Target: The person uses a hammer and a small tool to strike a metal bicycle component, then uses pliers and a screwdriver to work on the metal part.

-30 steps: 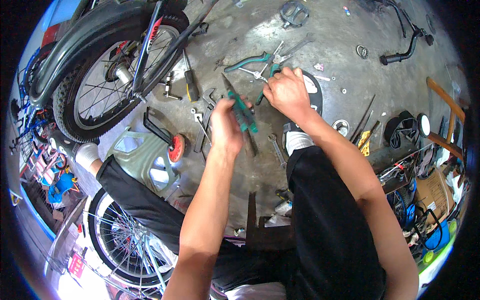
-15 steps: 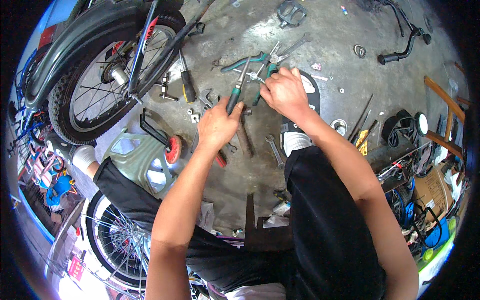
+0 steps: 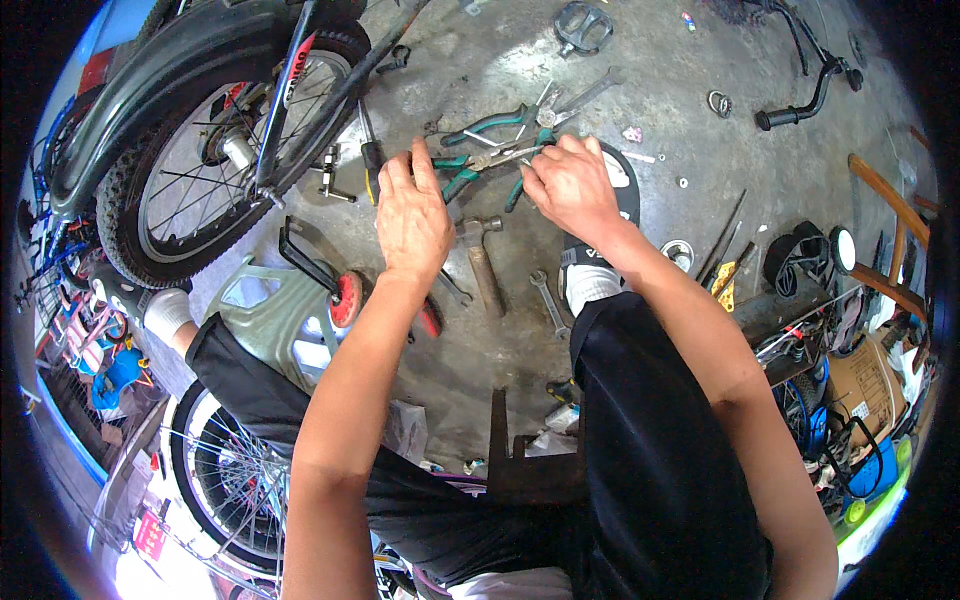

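Observation:
Needle-nose pliers [image 3: 487, 160] with green-and-black handles lie across the space between my hands, handles spread toward the left and jaws pointing right. My left hand [image 3: 414, 222] is open beside the handles, its fingers stretched out; its thumb is hidden. My right hand [image 3: 572, 188] is closed at the jaw tips, on something its fingers hide. Just beyond are another pair of green-handled pliers [image 3: 546, 118] and an adjoining open-end wrench [image 3: 598, 90]. Below the needle-nose pliers, a hammer [image 3: 487, 280] rests on the concrete floor.
A bicycle wheel [image 3: 160, 225] stands at the left beside a grey-green plastic stool [image 3: 265, 318]. A combination wrench [image 3: 548, 302] lies near my right shoe. Farther off are a pedal [image 3: 583, 28] and a black handlebar [image 3: 815, 100]. A cardboard box [image 3: 868, 385] sits at right.
My left hand has loosened from its wrapped grip and moved left, fingers extending. The needle-nose pliers have swung from pointing upward to pointing right, handles spread. My right hand has barely moved.

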{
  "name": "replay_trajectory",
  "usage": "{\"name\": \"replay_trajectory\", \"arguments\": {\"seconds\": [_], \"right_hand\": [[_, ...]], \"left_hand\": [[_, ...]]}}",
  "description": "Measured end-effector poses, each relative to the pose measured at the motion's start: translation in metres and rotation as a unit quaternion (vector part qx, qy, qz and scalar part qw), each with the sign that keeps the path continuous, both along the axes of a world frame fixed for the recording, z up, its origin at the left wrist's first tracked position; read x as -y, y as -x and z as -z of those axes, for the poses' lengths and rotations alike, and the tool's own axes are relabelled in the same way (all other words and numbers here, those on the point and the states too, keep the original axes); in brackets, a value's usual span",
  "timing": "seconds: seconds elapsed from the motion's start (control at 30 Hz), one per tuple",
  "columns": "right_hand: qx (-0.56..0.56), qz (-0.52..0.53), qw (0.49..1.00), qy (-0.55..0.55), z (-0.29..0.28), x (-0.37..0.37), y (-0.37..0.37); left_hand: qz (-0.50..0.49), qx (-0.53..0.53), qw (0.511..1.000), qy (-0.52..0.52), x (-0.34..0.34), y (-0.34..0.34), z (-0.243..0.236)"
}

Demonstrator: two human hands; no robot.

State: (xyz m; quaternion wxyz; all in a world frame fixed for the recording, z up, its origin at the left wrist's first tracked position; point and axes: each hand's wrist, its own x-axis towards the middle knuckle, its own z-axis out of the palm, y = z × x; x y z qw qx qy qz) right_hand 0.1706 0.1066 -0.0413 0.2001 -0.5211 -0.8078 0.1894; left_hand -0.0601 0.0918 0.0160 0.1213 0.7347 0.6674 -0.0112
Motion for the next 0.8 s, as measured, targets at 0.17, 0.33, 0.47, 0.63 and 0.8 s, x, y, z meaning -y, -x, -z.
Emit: {"name": "replay_trajectory", "arguments": {"seconds": [0.17,0.33,0.47,0.63,0.8], "right_hand": [[0.005,-0.003,1.0,0.008,-0.002,0.001,0.001],[0.001,-0.003,1.0,0.003,-0.003,0.001,0.001],[0.002,-0.006,1.0,-0.004,-0.004,0.001,0.0],[-0.006,-0.006,1.0,-0.02,-0.004,0.001,0.0],[-0.003,-0.007,1.0,-0.03,-0.005,0.001,0.002]], "left_hand": [[-0.004,0.031,0.999,-0.034,-0.003,0.0,0.001],[0.011,0.021,0.999,-0.024,-0.003,0.004,0.01],[0.018,0.019,1.0,-0.012,-0.003,0.006,0.013],[0.029,-0.01,0.999,0.018,-0.004,0.006,0.012],[0.068,-0.009,0.997,-0.024,-0.006,0.009,0.009]]}}
